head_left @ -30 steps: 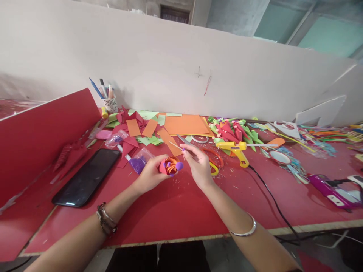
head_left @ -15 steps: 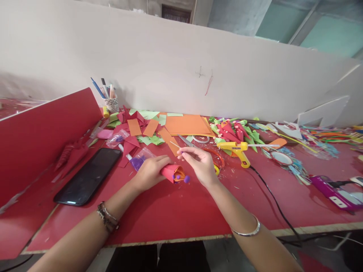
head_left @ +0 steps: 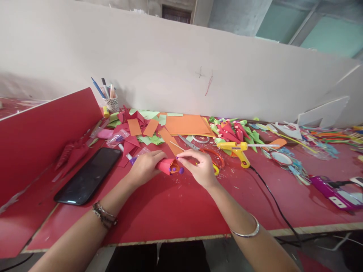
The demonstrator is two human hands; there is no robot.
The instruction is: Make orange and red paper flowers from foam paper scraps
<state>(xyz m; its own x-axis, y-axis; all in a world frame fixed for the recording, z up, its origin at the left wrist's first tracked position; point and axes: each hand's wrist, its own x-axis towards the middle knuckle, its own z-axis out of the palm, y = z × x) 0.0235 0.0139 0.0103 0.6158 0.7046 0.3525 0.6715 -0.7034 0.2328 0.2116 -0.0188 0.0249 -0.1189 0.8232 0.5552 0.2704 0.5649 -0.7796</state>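
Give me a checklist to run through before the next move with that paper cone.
1. Left hand grips the red paper cone: ok.
2. Right hand is at the cone's open end, fingers by the purple beads: ok.
3. Thin stick pinched in the right fingers: cannot tell, too small.
4. Scissors lie on the table beyond the hands, apart from them: ok.
5. Yellow glue gun rests to the right, out of the hands' way: ok.
6. Glue gun hot or cold: cannot tell.

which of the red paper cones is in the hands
The red cone with purple beads at its mouth, between left hand and right hand; the others lie piled behind the glue gun.
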